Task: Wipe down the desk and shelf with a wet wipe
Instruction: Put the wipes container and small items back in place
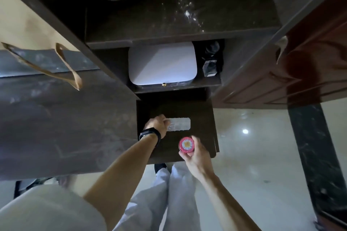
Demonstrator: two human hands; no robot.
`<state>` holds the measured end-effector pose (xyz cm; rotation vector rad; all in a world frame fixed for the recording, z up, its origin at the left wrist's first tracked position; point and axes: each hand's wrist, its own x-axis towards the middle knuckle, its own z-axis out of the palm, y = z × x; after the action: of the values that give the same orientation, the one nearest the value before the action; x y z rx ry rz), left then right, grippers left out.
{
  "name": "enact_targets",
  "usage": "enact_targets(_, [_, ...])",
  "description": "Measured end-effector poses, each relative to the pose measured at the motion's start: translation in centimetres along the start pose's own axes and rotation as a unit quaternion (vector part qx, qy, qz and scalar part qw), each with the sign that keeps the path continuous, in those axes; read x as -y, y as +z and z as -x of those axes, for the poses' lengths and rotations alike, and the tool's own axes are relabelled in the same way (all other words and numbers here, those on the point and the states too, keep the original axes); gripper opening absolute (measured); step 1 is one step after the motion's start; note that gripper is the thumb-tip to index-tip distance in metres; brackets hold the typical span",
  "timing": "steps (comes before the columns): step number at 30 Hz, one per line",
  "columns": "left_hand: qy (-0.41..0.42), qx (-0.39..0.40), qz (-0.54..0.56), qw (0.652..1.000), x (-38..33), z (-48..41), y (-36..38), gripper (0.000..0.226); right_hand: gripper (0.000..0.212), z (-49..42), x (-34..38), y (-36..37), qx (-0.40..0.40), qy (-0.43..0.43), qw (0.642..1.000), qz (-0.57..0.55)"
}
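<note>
The wet wipe [180, 124] lies flat on the low shelf [189, 105], its left end pinched by the left grip [157, 124]. The right grip [197, 157] clasps a pink jar [185, 144] near the shelf's front edge. A hasty stroke could bump the jar, dropping it onto the glossy floor [253, 155]. The dusty surface [56, 118] spreads left.

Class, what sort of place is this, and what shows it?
Probably a room at home: a dusty dark wooden desk with a shelf unit, a panelled wooden door and a glossy floor.
</note>
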<state>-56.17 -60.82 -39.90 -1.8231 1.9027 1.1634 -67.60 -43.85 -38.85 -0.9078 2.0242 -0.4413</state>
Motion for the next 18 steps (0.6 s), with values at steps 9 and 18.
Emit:
enact_targets(9, [0.017, -0.043, -0.148, 0.988, 1.7, -1.7, 2.3, 0.038, 0.074, -2.1, -1.3, 2.6, -0.011, -0.015, 0.999, 0.04])
enact_targets(18, [0.051, -0.041, -0.087, 0.994, -0.5, 4.5, -2.6, 0.042, 0.081, 0.2, 3.5, -3.8, -0.031, -0.01, 0.997, 0.065])
